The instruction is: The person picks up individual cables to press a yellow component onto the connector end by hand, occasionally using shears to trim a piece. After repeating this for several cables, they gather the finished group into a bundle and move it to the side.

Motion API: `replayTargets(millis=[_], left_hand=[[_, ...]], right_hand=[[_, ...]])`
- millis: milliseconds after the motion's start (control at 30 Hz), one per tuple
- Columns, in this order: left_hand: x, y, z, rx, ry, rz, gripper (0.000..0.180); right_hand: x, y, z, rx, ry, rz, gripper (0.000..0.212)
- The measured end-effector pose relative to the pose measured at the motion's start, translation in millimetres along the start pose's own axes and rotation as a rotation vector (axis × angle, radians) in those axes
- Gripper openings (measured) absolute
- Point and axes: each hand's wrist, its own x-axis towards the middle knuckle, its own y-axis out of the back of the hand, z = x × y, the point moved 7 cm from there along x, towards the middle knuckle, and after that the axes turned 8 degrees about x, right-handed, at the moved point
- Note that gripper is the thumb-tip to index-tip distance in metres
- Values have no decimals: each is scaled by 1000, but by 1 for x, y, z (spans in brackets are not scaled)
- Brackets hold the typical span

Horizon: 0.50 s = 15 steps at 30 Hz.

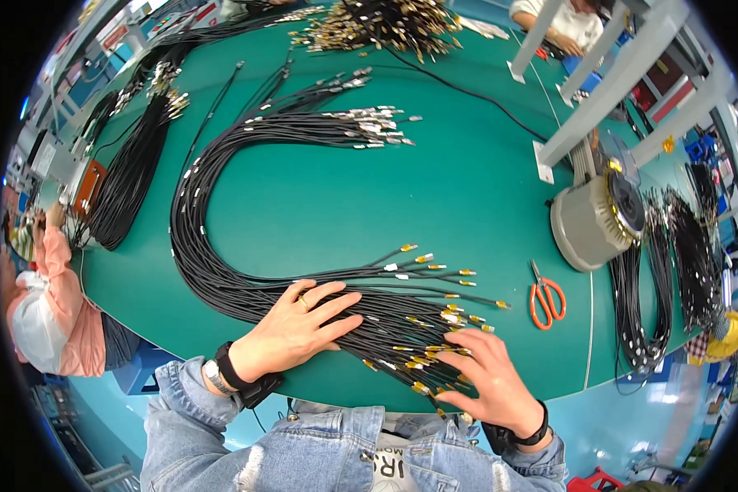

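Observation:
A thick bundle of black cables (190, 238) lies in a U shape on the green table. Its near leg runs under my left hand (303, 324), which rests on it with the fingers spread. At the near right the cables fan out into tips with yellow and silver connectors (418, 361). My right hand (492, 381) is over these tips, thumb and fingers apart, the fingertips touching or just above some connectors. The other leg of the bundle ends in silver and white tips (381, 127) farther back.
Orange-handled scissors (547, 299) lie right of the bundle. Beyond them stands a grey round machine (594, 221) beside grey posts (615, 82). More cable bundles lie left (135, 176), at the back (381, 25) and hang at right (640, 295). Co-workers sit left (53, 299) and far right (570, 29).

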Motion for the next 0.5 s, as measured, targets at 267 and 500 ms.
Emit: replayTargets(millis=[267, 500], left_hand=[[22, 16, -31, 69, 43, 140, 64], [5, 69, -227, 146, 403, 310, 73]], right_hand=[[66, -21, -35, -229, 209, -154, 59], [93, -42, -52, -211, 349, -222, 53]])
